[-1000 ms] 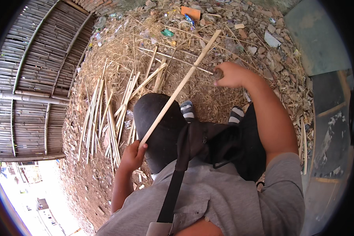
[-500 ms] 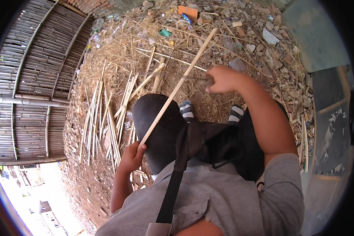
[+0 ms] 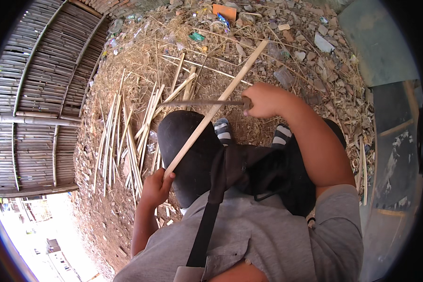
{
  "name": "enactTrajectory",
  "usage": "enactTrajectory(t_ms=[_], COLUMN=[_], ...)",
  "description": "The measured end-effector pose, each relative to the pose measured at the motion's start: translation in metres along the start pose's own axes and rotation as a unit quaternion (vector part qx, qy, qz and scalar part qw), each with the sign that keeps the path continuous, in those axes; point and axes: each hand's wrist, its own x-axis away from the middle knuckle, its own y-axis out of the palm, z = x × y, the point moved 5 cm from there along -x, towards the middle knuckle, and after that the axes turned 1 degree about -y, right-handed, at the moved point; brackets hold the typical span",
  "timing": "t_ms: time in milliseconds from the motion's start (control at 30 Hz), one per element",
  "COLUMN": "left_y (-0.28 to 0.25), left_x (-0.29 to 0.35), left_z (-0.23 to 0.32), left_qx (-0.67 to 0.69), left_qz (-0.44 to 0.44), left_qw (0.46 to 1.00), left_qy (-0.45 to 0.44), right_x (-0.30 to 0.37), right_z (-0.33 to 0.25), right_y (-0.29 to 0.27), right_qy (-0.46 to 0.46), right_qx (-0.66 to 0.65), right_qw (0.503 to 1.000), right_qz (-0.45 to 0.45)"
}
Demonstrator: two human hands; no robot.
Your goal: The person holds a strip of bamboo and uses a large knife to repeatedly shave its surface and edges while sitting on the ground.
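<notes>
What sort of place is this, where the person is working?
Probably an outdoor yard or rough plot: dry earth strewn with stones and litter, a slatted panel, seemingly bamboo, at the left, and pale strips lying in a loose heap.

Blade (image 3: 197,102) blurred, handle (image 3: 247,104) mostly hidden in right hand (image 3: 264,99)

Pale strip (image 3: 199,129) gripped near lower end by left hand (image 3: 156,188); dark blade (image 3: 197,103) held crosswise by right hand (image 3: 266,99); loose strips (image 3: 135,164) strewn.
</notes>
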Motion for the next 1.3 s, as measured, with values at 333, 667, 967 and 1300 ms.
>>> enactTrajectory(t_ms=[333,667,967,1300], left_y=[0.000,0.004,0.004,0.008], left_x=[-0.002,-0.002,-0.007,-0.003], left_z=[0.003,-0.002,-0.007,-0.012], left_qx=[0.041,0.087,0.088,0.140], left_qz=[-0.001,-0.010,-0.025,-0.043], left_qw=[0.999,0.996,0.996,0.989], left_qy=[0.011,-0.018,-0.002,-0.017], right_x=[-0.003,-0.008,0.003,-0.005], right_z=[0.056,0.054,0.003,0.003], right_y=[-0.021,-0.023,-0.002,0.001], right_qy=[0.075,0.126,-0.079,-0.020], right_qx=[-0.039,-0.166,-0.016,-0.019], right_qw=[0.994,0.977,0.997,1.000], right_qz=[0.065,0.049,0.003,0.010])
